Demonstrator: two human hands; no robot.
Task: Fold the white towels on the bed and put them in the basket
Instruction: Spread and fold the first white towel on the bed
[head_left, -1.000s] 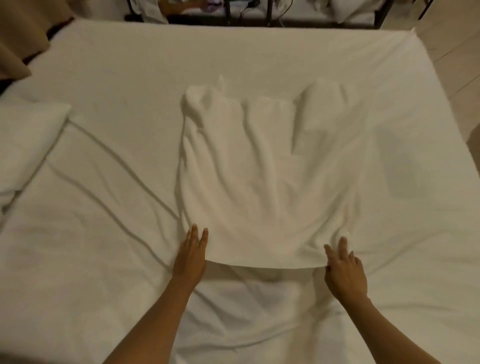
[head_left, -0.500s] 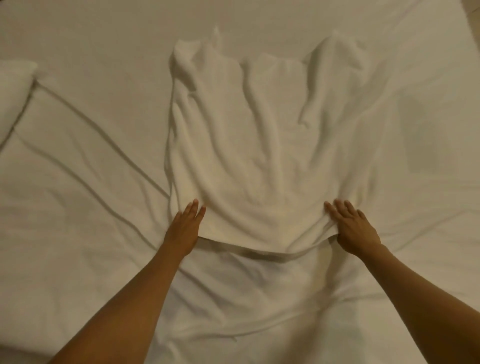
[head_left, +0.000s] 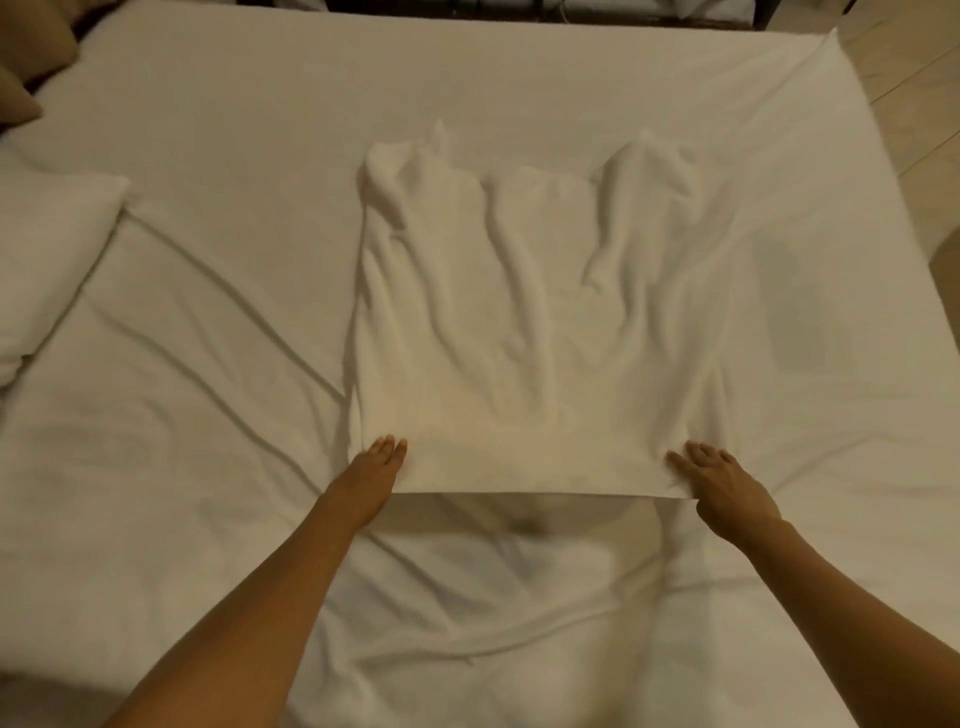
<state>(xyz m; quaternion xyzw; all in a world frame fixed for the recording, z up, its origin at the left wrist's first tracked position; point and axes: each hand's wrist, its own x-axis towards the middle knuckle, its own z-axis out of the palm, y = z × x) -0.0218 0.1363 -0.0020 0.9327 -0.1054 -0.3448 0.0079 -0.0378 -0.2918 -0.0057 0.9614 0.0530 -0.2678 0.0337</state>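
Observation:
A white towel (head_left: 519, 338) lies spread on the bed (head_left: 197, 457), wrinkled, with its far edge bunched into ridges. My left hand (head_left: 371, 480) grips the towel's near left corner, fingers on top. At the near right corner my right hand (head_left: 724, 486) grips it the same way. Between my hands the near edge runs straight and taut, raised slightly above the sheet with a shadow beneath. No basket is in view.
A white pillow (head_left: 47, 249) rests at the bed's left side. The bed's right edge meets a light wooden floor (head_left: 914, 93). Dark furniture (head_left: 493, 6) runs along the far edge of the bed. The sheet is creased around the towel.
The towel's near edge, sagging and curved half a second ago, is now pulled straight between my hands. The view has tilted back up and again shows the bed's far edge.

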